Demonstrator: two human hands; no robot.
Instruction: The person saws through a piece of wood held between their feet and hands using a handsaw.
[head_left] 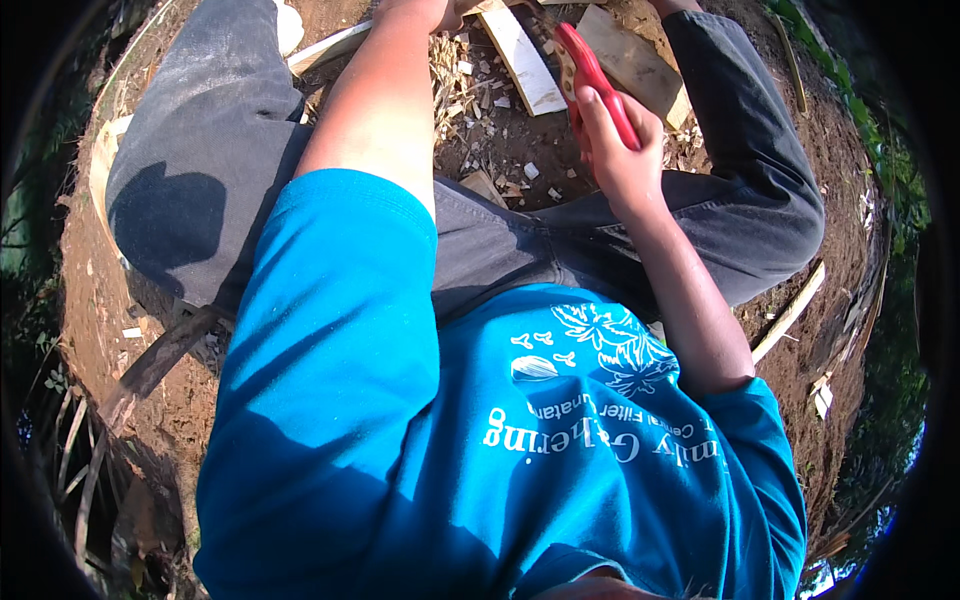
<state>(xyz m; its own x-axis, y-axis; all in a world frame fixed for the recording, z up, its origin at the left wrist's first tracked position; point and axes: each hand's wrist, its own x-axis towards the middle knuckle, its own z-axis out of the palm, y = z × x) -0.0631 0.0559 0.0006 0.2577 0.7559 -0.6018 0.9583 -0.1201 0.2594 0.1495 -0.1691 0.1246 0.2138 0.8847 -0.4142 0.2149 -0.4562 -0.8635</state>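
The right grip [622, 150] is clenched around a red-handled tool [590, 70], with the thumb laid along the handle. The tool points up and away from that grip, a small metal part showing beside the handle; its far end is hard to make out.

The left grip [425, 12] is cut off by the upper edge of the view, ahead and to the left of the right one, so I cannot tell whether it is released or grasping something.

Between the two grips, slanting on the soil [515, 150], lies a pale plank [522, 65]. A wider, greyer board [628, 62] lies just beyond the right grip and the tool. Wood chips [455, 90] are scattered below the left grip and left of the right one. A narrow strip of wood [335, 46] sits to the left of the left grip, beside the forearm.

The bent legs in dark grey trousers [200, 150] spread on either side of the grips. Nearer the body than both is a blue T-shirt [330, 300]. Well below the right grip, off to its right, rests a pale stick [790, 312].
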